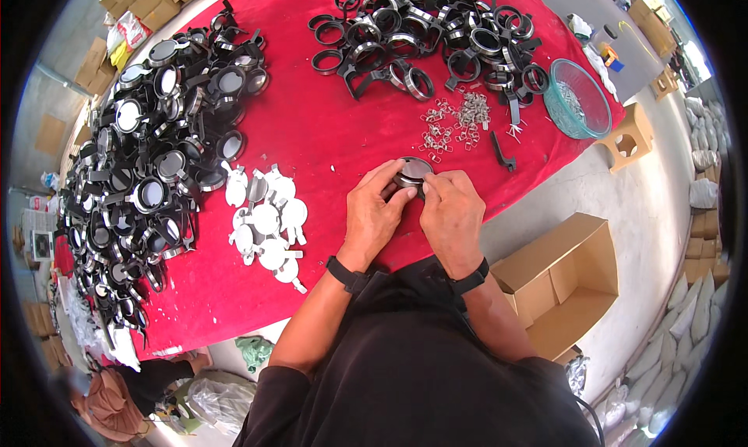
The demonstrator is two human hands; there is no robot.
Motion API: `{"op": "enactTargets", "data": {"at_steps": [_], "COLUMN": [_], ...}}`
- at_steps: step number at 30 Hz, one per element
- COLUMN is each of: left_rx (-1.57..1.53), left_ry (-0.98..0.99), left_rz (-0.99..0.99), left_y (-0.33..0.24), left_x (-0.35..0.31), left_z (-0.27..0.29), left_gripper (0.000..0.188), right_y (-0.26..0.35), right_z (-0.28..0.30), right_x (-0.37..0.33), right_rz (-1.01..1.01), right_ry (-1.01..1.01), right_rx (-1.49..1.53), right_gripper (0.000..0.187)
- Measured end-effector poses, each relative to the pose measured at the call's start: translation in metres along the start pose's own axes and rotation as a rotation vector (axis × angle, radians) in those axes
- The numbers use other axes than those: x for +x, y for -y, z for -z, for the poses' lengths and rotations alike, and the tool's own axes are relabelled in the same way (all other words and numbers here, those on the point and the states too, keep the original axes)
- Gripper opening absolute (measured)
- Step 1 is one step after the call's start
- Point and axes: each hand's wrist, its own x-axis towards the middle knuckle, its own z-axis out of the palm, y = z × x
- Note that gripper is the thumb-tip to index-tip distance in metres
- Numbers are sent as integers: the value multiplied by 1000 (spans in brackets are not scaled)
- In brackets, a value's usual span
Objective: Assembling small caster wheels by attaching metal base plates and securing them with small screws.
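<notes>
left hand (372, 212) and right hand (452, 213) both pinch a round black-rimmed disc (412, 172) over the red bench (327, 128); small metal clips (456, 120) lie near.

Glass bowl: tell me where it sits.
In the head view the glass bowl sits at the red table's far right edge, right of the small metal clips and the pile of black rings.

red table (327, 135), black rings (421, 34), white discs (269, 221)
</notes>
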Motion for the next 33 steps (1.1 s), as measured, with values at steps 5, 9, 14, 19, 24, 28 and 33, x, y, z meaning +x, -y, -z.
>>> {"op": "enactTargets", "data": {"at_steps": [5,9,14,19,24,28,33], "left_rx": [36,131,340,201,98,227,660], "left_ry": [-15,-27,3,32,82,62,100], "left_rz": [-24,-81,-192,-64,-73,-152,-251], "left_y": [-1,-3,-7,-11,-15,-11,-28], "left_x": [-1,-3,-2,-3,-10,-8,-11], "left_z": [0,-1,4,15,39,56,56], "left_gripper": [50,45,43,38,38,37,39], "right_y": [1,1,7,-6,-29,-13,-8], "right_z": [0,2,6,7,-15,-34,-46], "right_x": [1,0,-3,2,2,11,15], "right_rz": [15,25,-5,-216,-647,-886,-909], "right_ry": [8,23,85,88,287,427,390], "right_rx": [-23,-38,-36,208,752,979,806], "right_gripper": [13,14,16,22,28,30,28]}}
